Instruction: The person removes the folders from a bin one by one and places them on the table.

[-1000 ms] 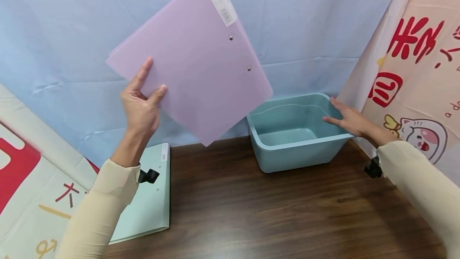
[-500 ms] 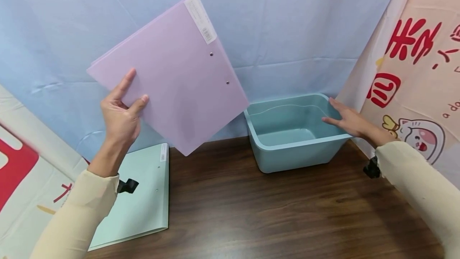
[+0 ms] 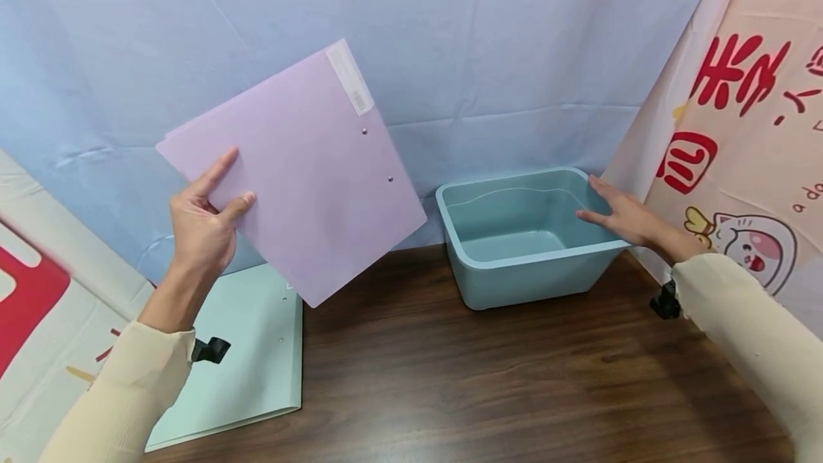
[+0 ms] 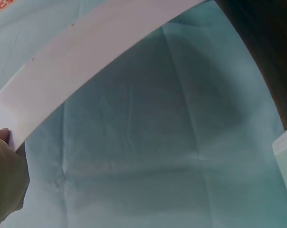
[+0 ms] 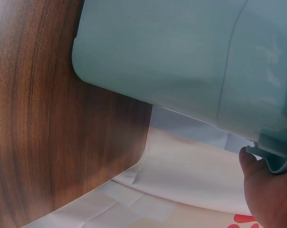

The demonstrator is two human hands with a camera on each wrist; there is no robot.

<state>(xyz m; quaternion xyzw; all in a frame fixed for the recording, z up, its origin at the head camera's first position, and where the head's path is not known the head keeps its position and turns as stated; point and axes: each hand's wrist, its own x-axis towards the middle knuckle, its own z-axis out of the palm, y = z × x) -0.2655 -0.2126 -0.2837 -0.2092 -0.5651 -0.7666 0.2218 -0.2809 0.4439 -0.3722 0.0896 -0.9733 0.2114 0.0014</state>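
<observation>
My left hand (image 3: pixel 204 227) pinches a purple file folder (image 3: pixel 308 184) by its lower left edge, thumb on the near face. The folder is held up at a tilt, with a white barcode label and two small rivets showing on the right side. In the left wrist view the folder (image 4: pixel 86 57) appears as a narrow band running from the hand (image 4: pixel 8 175). My right hand (image 3: pixel 630 216) grips the right rim of a blue-green plastic bin (image 3: pixel 527 281). The right wrist view has that hand (image 5: pixel 272 194) at the rim beneath the bin's outer wall (image 5: pixel 157 52).
A pale green file folder (image 3: pixel 247 356) lies on the dark wooden table (image 3: pixel 450 377) at the left, partly behind the left forearm. Light blue cloth (image 3: pixel 225 34) hangs behind the table. Printed cloths (image 3: pixel 739 91) stand at both sides.
My left hand has carried the purple folder down and to the left, its lowest corner now overlapping the green folder's edge in the head view. The right hand and the bin stay put.
</observation>
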